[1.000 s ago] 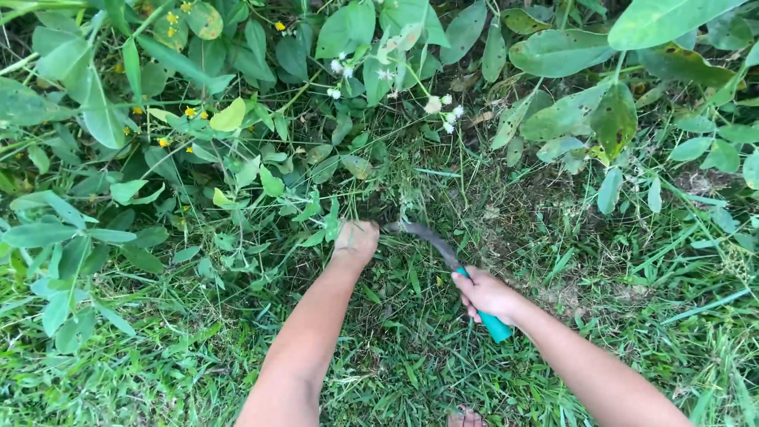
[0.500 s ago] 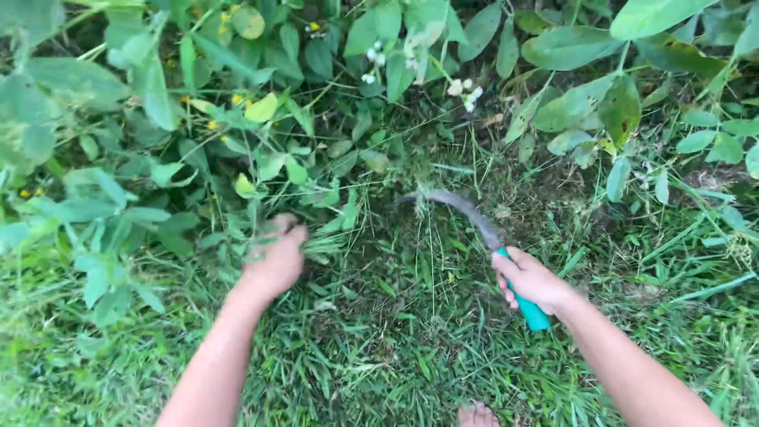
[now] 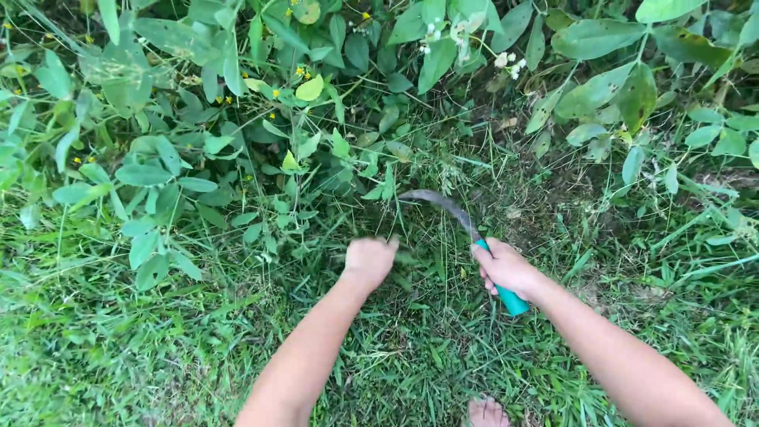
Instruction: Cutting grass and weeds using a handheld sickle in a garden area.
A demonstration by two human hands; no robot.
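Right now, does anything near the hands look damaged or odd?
Yes. The big leaf at the upper right has dark brown spots. The sickle in the right hand has a dull, dark blade. A bare toe shows at the bottom edge, close to the cutting.

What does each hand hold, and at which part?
The right hand holds a sickle by its teal handle, the curved blade pointing into the grass. The left hand is a closed fist, blurred; whether it grips grass cannot be told.
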